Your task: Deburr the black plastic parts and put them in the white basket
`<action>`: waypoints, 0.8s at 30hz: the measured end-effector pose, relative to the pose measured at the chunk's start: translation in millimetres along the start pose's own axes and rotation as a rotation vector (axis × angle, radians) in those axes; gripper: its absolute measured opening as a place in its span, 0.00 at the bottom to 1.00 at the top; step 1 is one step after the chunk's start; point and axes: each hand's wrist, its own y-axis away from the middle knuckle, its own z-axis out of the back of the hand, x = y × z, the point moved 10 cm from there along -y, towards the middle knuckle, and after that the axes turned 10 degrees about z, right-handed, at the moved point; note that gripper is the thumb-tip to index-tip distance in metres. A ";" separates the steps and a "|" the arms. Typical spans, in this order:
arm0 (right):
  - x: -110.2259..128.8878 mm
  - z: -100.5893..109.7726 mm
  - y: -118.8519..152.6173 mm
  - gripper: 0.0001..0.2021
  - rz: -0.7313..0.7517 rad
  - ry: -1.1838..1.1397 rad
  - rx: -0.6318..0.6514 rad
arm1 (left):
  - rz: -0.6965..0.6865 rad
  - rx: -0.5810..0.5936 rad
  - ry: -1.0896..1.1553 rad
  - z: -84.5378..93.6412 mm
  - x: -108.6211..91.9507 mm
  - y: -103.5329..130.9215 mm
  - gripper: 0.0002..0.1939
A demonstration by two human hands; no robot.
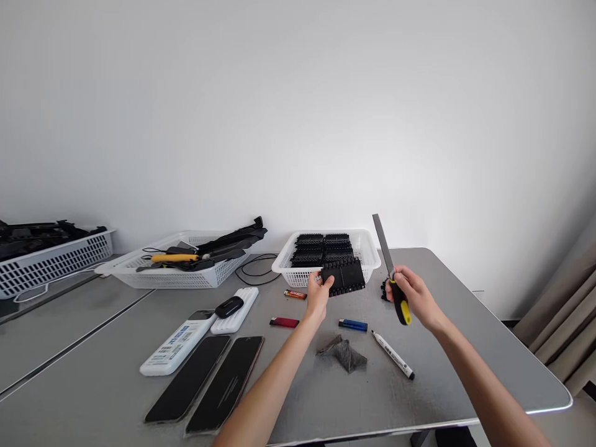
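Observation:
My left hand [318,293] is closed on the left end of a flat black plastic part [343,277] with toothed edges, held up in front of a white basket [371,249]. Several similar black parts [323,249] lie in rows inside that basket. In my right hand [414,295] is a file, its grey blade [382,243] pointing up and its black-and-yellow handle [401,304] gripped by closed fingers. The blade stands apart from the black part. Behind my right fingers a small black piece [384,289] is partly hidden.
Nearby lie a blue lighter [352,325], a red lighter [284,322], an orange lighter [295,294], a marker [392,354] and a crumpled grey cloth [343,354]. Phones [225,385] and power banks [179,344] sit to the left, before another white basket [172,279]. The table's edge [512,354] runs along the right.

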 end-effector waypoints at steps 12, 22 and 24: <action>48.5 0.3 -82.7 0.30 0.160 0.530 -0.278 | -0.231 0.065 -0.022 -61.9 -109.8 -12.2 0.15; 36.1 12.9 -89.5 0.32 0.162 0.921 -0.309 | -0.275 0.055 -0.131 -59.6 -112.7 -10.9 0.14; 32.6 10.0 -91.6 0.32 0.146 0.937 -0.298 | -0.286 0.065 -0.139 -61.9 -115.8 -6.1 0.13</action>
